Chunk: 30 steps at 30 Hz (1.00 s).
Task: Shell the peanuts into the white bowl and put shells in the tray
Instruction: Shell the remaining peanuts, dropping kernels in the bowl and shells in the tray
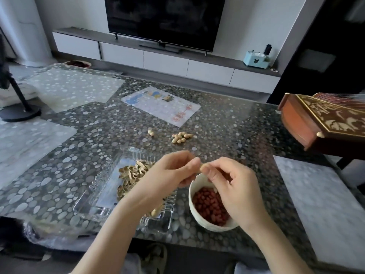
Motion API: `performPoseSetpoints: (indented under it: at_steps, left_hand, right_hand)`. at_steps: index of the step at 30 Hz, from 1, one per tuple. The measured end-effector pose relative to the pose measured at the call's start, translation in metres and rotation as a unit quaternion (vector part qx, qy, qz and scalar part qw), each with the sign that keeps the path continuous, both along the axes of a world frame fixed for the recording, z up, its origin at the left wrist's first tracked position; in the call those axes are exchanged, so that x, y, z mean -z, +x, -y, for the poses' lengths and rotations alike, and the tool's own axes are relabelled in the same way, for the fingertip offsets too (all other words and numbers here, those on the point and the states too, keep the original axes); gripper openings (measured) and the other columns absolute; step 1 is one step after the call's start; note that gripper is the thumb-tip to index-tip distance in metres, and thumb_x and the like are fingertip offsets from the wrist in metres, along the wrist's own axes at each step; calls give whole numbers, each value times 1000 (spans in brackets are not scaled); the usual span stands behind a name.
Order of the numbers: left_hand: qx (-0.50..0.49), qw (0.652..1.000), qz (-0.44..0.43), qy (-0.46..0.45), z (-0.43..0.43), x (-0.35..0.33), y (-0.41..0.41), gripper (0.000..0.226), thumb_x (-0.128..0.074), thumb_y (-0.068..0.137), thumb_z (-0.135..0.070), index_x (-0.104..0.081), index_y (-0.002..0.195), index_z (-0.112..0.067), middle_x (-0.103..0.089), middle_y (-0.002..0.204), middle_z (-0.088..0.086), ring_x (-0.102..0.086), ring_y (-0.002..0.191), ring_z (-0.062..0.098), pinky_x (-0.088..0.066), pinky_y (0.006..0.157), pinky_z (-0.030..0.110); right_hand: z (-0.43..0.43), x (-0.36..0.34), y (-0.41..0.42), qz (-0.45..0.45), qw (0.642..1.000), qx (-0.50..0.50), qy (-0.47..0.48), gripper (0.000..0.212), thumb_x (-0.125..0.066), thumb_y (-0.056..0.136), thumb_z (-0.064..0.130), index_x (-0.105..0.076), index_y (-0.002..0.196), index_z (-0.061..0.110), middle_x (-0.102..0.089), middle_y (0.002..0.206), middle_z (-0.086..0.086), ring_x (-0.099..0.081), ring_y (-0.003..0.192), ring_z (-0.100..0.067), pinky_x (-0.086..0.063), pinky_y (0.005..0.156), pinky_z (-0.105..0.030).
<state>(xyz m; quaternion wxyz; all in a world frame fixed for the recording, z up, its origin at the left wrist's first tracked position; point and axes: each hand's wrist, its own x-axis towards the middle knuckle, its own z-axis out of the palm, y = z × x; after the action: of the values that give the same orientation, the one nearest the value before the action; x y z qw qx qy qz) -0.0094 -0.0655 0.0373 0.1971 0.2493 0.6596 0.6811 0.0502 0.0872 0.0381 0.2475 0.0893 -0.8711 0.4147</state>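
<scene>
My left hand [167,175] and my right hand [231,186] meet above the far rim of the white bowl [199,218], both pinching one pale peanut [203,166] between thumbs and fingertips. Red shelled kernels [209,206] fill the bowl's bottom. A clear glass tray [92,202] lies left of the bowl, with a heap of tan shells [132,175] partly hidden under my left wrist. A small pile of unshelled peanuts [180,137] rests farther back on the table, with a single peanut [150,132] to its left.
The pebble-patterned table [227,135] holds a drawing sheet [161,105] at the back. A carved wooden instrument [324,123] juts in from the right. A white marble slab [324,204] lies at the near right. A black stand base [18,112] sits far left.
</scene>
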Motion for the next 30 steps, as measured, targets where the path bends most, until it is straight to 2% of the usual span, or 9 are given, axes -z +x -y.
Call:
performPoseSetpoints:
  at_steps: [5, 8, 12, 17, 21, 23, 26, 28, 30]
  left_hand:
    - [-1, 989, 117, 89, -31, 5, 21, 24, -54, 82, -33, -58, 72, -12, -48, 64, -1, -41, 62, 13, -38, 60, 21]
    - [9, 969, 198, 150, -48, 8, 31, 28, -52, 86, -33, -66, 71, -13, -48, 64, -1, -42, 59, 8, -42, 62, 21]
    - [34, 958, 225, 177, -57, 6, 35, 34, -50, 87, -34, -66, 62, -17, -44, 61, -1, -40, 56, 7, -38, 71, 28]
    - [47, 951, 252, 175, -61, 8, 34, 33, -49, 88, -33, -57, 65, -11, -41, 60, 0, -37, 53, 9, -30, 58, 24]
    - [59, 939, 287, 179, -61, 7, 34, 31, -45, 91, -32, -54, 70, -10, -36, 58, 0, -32, 51, 9, -29, 47, 19]
    - [59, 946, 275, 160, -60, 7, 34, 32, -46, 90, -33, -53, 69, -10, -36, 57, -1, -31, 50, 9, -27, 47, 19]
    - [30, 969, 222, 105, -60, 8, 35, 37, -47, 90, -38, -55, 67, -10, -41, 56, 0, -35, 51, 10, -31, 48, 19]
    - [-6, 986, 156, 57, -59, 10, 35, 45, -42, 91, -46, -58, 71, -10, -43, 58, 0, -37, 54, 12, -33, 53, 24]
    - [-30, 996, 79, 14, -57, 10, 34, 51, -37, 89, -54, -57, 72, -10, -42, 60, 0, -36, 59, 13, -32, 61, 32]
  right_hand:
    - [-15, 11, 13, -101, 993, 60, 17, 21, -58, 91, 26, -72, 87, 10, -65, 78, 6, -61, 75, 0, -43, 69, -7]
    - [-15, 14, 17, -94, 993, 66, -17, 22, -60, 89, 27, -71, 90, 8, -64, 82, 3, -61, 78, -3, -45, 71, -8]
    - [-18, 12, 20, -86, 993, 63, -50, 25, -56, 93, 30, -69, 92, 9, -62, 83, 3, -62, 79, -6, -47, 70, -12]
    - [-22, 8, 22, -52, 997, 51, -32, 37, -48, 95, 39, -68, 111, 12, -61, 90, 6, -62, 87, -7, -49, 75, -14]
    - [-27, 9, 22, -8, 998, -9, -66, 37, -48, 95, 33, -62, 124, 14, -59, 94, 8, -62, 91, -7, -47, 79, -12]
    - [-27, 10, 22, -5, 997, -13, -82, 32, -53, 96, 30, -64, 121, 15, -58, 91, 11, -62, 87, -8, -46, 77, -12]
    - [-26, 9, 23, -23, 994, 20, -101, 21, -61, 90, 27, -71, 105, 16, -62, 84, 12, -64, 83, -7, -47, 75, -12]
    - [-28, 10, 23, -23, 995, 47, -91, 17, -63, 88, 31, -71, 93, 17, -64, 84, 12, -65, 85, -6, -49, 74, -13]
    - [-30, 12, 22, -9, 996, 64, -62, 25, -60, 89, 37, -70, 88, 14, -64, 84, 11, -64, 84, -7, -51, 73, -18]
